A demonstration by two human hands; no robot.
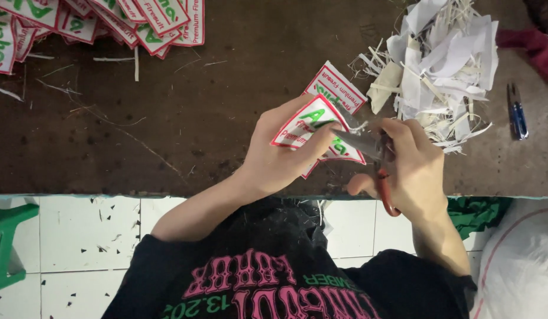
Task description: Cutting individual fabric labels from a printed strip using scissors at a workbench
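I am gripping 1 patch (pixel 303 127) in my left hand (pixel 280 156) while my right hand (pixel 413 171), closed on red-handled scissors (pixel 374 156), is trimming it; finished stack (pixel 96 20) and scrap pile (pixel 442 65) suggest mid-batch.

This looks like a small workshop where cloth patches get cut out. The big brown desk (pixel 167 118) is worn and scratched, with threads and scraps on it. At its far left corner lies a stack of finished patches (pixel 96 20). At its far right sits a heap of white cut-off strips (pixel 439 65), with small blue snips (pixel 517 112) just beside it. Below the desk is white tiled floor (pixel 79 236).
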